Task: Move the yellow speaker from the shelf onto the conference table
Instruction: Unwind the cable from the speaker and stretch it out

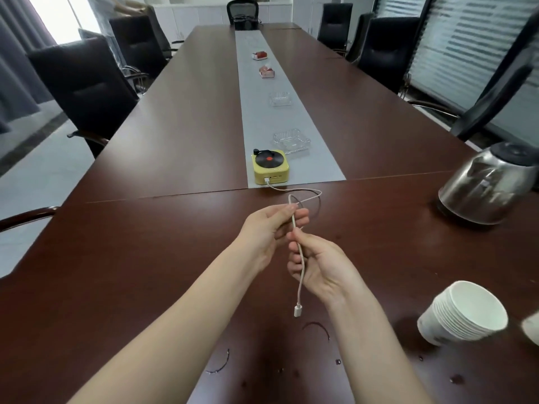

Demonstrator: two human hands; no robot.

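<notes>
Both grips (268, 228) (318, 263) on cable (300, 275), speaker (270, 167) beyond

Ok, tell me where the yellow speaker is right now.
Head view, centre: the yellow speaker stands on the conference table, at the near end of its grey strip, directly on the near side of a glass ashtray.

Office meeting room, long dark conference table (175, 118), black chairs (84, 91) along both sides, window blinds (466, 48)
</notes>
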